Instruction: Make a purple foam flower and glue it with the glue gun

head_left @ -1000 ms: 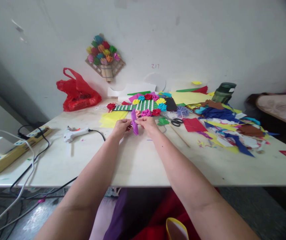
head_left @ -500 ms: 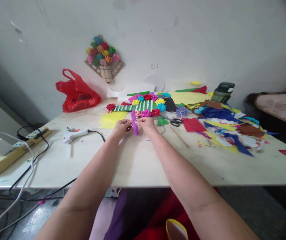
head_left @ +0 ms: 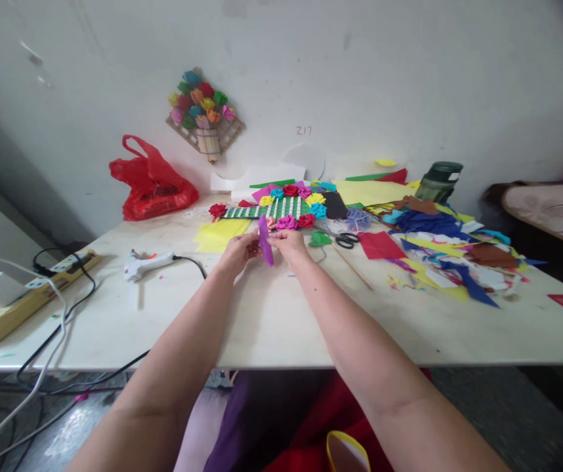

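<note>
A narrow strip of purple crepe paper [head_left: 265, 242] stands between my two hands, above the table. My left hand [head_left: 242, 252] pinches its left side with the fingers closed. From the right, my right hand [head_left: 288, 244] grips the same strip between thumb and fingers. Just behind them lies a green and white woven piece [head_left: 284, 208] edged with paper roses, such as a magenta rose [head_left: 287, 223] and a dark red rose [head_left: 217, 210]. Yellow paper [head_left: 222, 234] lies close to my left hand, and a green paper piece [head_left: 319, 239] to the right of my right hand.
A white glue gun [head_left: 149, 264] lies at left, near a power strip [head_left: 30, 295] with cables. On the right are black-handled scissors [head_left: 347, 240], a wooden stick [head_left: 354, 267], red paper [head_left: 382, 245] and heaped scraps [head_left: 458, 246]. A red bag [head_left: 158, 187] and green bottle [head_left: 439, 183] stand behind.
My fingers have shifted slightly on the purple paper, and its shape between them differs a little. Everything else on the table stays where it was.
</note>
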### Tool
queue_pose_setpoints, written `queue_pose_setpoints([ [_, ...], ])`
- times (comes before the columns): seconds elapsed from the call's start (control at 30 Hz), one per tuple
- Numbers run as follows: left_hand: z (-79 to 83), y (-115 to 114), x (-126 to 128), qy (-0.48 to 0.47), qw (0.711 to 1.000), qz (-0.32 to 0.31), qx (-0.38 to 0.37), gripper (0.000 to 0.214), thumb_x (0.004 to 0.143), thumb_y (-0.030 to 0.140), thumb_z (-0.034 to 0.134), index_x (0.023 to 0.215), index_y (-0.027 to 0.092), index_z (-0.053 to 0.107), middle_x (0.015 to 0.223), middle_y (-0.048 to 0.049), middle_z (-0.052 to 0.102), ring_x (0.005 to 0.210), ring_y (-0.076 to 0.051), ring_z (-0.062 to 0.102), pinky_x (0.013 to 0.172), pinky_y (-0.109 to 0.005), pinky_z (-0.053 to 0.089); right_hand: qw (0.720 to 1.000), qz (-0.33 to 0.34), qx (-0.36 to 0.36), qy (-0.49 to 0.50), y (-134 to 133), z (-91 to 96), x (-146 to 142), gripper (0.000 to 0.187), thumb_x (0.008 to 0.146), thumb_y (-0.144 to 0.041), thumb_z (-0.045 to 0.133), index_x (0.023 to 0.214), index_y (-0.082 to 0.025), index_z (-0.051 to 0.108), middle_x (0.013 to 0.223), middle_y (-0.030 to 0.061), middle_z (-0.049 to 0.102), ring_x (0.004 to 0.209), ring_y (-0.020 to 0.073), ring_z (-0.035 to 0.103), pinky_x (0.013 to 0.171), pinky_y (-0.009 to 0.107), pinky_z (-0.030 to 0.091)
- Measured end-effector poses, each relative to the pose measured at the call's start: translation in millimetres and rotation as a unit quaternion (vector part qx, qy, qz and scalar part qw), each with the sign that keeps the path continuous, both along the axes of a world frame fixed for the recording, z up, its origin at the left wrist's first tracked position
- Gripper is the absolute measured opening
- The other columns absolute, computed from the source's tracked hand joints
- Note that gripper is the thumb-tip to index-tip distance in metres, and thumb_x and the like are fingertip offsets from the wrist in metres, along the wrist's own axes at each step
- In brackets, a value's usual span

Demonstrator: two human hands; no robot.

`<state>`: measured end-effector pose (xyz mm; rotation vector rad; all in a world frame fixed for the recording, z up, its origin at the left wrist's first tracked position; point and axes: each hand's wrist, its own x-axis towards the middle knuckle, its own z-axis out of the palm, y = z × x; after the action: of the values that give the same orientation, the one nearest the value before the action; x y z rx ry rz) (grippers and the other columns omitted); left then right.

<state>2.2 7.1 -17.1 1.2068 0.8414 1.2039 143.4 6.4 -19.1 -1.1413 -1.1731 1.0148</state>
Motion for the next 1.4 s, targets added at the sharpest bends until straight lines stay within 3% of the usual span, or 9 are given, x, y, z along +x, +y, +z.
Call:
queue_pose_setpoints([
  [0.23,0.0,0,1,0.001,1.000,-0.013,0.013,0.028,0.060,0.032,0.077,0.069,0.009,0.064,0.057,-0.0002,0.058,0.049,-0.006,0.050,0.051,-0.019,0.041,1.000,0.007,0.016,0.013,-2,0.9,-2,0.013,0.055,-0.024,0.068,0.063,-0.016,0.063,0.062,-0.0011,0.060,0.061,0.0118,0.054,0.063,0.025,0.043],
  [0.47,1.0,-1,-4,-0.134,0.987,-0.032,-0.082,0.011,0.067,0.017,0.070,0.073,0.010,0.062,0.060,-0.0017,0.061,0.049,-0.008,0.054,0.045,-0.018,0.044,0.999,0.000,-0.009,0.049,-17,19.6,-1,0.021,0.062,-0.037,0.066,0.064,-0.015,0.063,0.061,-0.0010,0.059,0.055,0.0082,0.048,0.052,0.021,0.037],
  [0.63,6.0,-5,-6,-0.161,0.979,-0.056,-0.114,0.009,0.071,0.015,0.066,0.077,0.010,0.062,0.061,-0.0029,0.061,0.050,-0.009,0.056,0.045,-0.018,0.045,0.997,0.027,-0.022,0.071,-20,23.1,0,0.029,0.067,-0.044,0.064,0.068,-0.016,0.064,0.063,0.0000,0.060,0.049,0.0057,0.042,0.046,0.020,0.033],
  [0.87,-0.7,-1,-6,-0.093,0.989,-0.086,-0.069,0.020,0.059,0.022,0.076,0.065,0.009,0.062,0.053,-0.0005,0.057,0.041,-0.006,0.048,0.039,-0.017,0.037,0.996,0.042,-0.026,0.075,-21,23.9,0,0.035,0.061,-0.049,0.067,0.063,-0.015,0.061,0.058,-0.0022,0.054,0.048,0.0053,0.038,0.044,0.020,0.030],
  [1.1,1.4,-3,-5,0.022,0.997,-0.066,-0.026,0.026,0.054,0.028,0.079,0.066,0.010,0.064,0.051,0.0011,0.055,0.043,-0.006,0.047,0.042,-0.019,0.036,0.996,0.033,-0.047,0.065,-15,18.1,0,0.034,0.049,-0.044,0.074,0.061,-0.015,0.060,0.048,-0.0070,0.041,0.048,0.0063,0.035,0.045,0.021,0.028],
  [1.4,6.5,-7,3,0.051,0.997,-0.065,-0.012,0.027,0.060,0.031,0.076,0.075,0.012,0.063,0.070,-0.0032,0.066,0.061,-0.011,0.060,0.058,-0.021,0.045,0.995,-0.016,-0.023,0.096,-17,16.3,-5,0.020,0.062,-0.030,0.066,0.054,-0.017,0.054,0.046,-0.0050,0.043,0.045,0.0072,0.038,0.046,0.022,0.032],
])
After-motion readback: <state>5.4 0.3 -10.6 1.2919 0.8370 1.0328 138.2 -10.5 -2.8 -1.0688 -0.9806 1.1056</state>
